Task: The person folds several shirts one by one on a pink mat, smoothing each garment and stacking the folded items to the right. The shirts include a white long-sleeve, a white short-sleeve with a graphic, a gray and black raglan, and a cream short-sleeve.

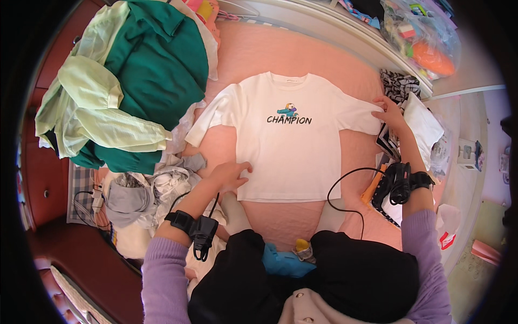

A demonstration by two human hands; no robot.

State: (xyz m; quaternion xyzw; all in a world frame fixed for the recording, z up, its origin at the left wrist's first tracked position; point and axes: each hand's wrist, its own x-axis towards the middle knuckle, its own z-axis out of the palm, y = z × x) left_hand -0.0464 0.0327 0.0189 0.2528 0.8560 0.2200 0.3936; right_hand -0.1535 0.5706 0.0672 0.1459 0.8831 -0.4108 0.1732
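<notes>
The white shirt (286,156) lies flat on the pink sheet (259,46), its sleeves (216,109) spread, which probably keeps the cloth smooth. The right hand (392,116) touches one cuff (371,123) — whether it pinches, I cannot tell. The left hand (226,175), loosely curled, seemingly empty, is at the shirt's left side.

Left hand (229,175) nearer the body, fingers (244,166) loosely curled; left forearm (204,191) slants up to the right; right hand (396,115) farther out, right fingers (382,102) bent, pointing left; right forearm (412,150) angles up and left
</notes>
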